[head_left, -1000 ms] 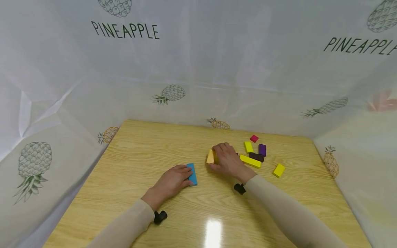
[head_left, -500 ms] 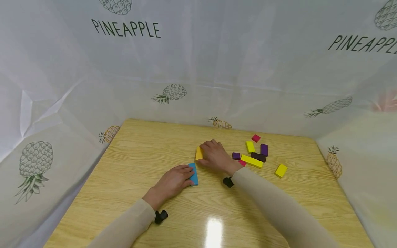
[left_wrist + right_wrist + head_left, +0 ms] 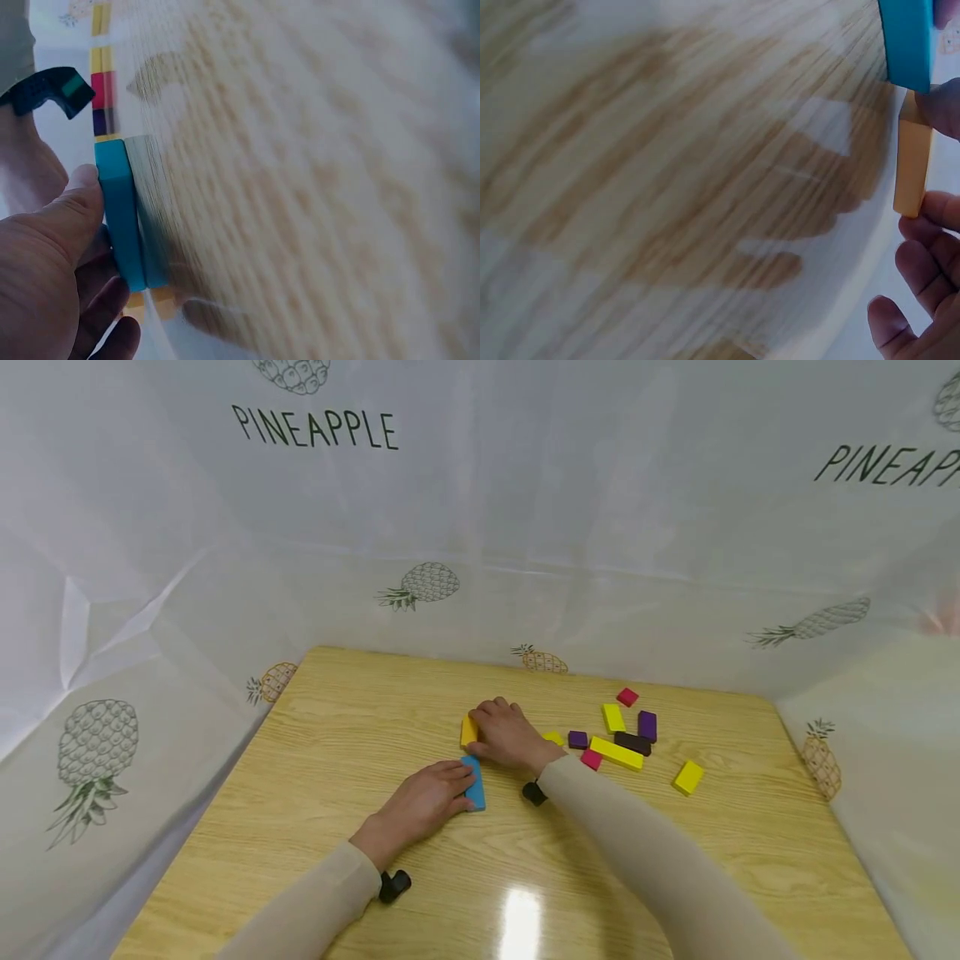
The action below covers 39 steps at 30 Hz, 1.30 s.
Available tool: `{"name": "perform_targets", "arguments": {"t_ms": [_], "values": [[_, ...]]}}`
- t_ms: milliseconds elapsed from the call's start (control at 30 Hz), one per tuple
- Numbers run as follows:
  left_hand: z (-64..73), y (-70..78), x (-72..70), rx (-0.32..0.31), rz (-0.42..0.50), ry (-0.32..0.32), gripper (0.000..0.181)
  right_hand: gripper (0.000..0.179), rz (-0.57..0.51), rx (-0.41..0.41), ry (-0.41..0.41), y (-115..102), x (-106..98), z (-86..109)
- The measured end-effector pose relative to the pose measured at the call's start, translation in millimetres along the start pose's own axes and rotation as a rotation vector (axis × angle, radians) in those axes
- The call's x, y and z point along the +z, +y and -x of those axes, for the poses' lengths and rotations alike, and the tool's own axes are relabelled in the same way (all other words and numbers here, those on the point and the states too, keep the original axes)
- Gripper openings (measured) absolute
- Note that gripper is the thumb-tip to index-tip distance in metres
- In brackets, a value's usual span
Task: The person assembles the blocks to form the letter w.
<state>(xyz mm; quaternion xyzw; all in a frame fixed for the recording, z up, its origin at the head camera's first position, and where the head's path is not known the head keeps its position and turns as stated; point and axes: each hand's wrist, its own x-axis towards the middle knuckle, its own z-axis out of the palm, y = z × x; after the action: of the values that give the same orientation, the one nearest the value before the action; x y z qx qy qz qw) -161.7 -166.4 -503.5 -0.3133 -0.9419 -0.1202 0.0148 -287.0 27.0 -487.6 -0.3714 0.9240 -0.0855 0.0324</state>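
Note:
On the wooden table, my left hand (image 3: 423, 797) holds a flat blue block (image 3: 477, 789) from its left side, thumb near the closer end and fingers toward the far end. My right hand (image 3: 506, 733) grips an orange block (image 3: 468, 732) just beyond it. In the right wrist view the orange block (image 3: 913, 165) is pinched between thumb and fingertips, its upper end close to the end of the blue block (image 3: 907, 41). Whether the two blocks touch is hard to tell. The left wrist view shows the thumb pressed to the side of the blue block (image 3: 120, 217).
Right of my hands lie a long yellow block (image 3: 617, 753), a dark block (image 3: 632, 743), purple blocks (image 3: 647, 727), red blocks (image 3: 627, 697) and several shorter yellow ones (image 3: 688, 777). One yellow block (image 3: 553, 737) is partly behind my right wrist. A white pineapple-print curtain (image 3: 480, 527) surrounds the table.
My right hand has moved left with the orange block, bringing it to the far end of the blue block. The purple and yellow blocks behind it have come into view. My left hand stays put.

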Motion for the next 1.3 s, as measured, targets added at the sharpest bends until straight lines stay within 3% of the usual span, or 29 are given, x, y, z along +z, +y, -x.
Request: {"name": "perform_targets", "arguments": {"t_ms": [267, 600, 1300], "values": [[-0.6, 1.0, 0.9, -0.007, -0.018, -0.003, 0.051, 0.062, -0.045, 0.001, -0.073, 3, 2, -3.9], [-1.1, 0.6, 2.0, -0.004, -0.016, 0.003, 0.051, 0.051, -0.05, 0.004, -0.011, 4, 4, 2.0], [-1.6, -0.5, 3.2, -0.004, -0.026, 0.004, 0.051, 0.05, -0.05, -0.013, -0.046, 0, 2, 7.8]]}}
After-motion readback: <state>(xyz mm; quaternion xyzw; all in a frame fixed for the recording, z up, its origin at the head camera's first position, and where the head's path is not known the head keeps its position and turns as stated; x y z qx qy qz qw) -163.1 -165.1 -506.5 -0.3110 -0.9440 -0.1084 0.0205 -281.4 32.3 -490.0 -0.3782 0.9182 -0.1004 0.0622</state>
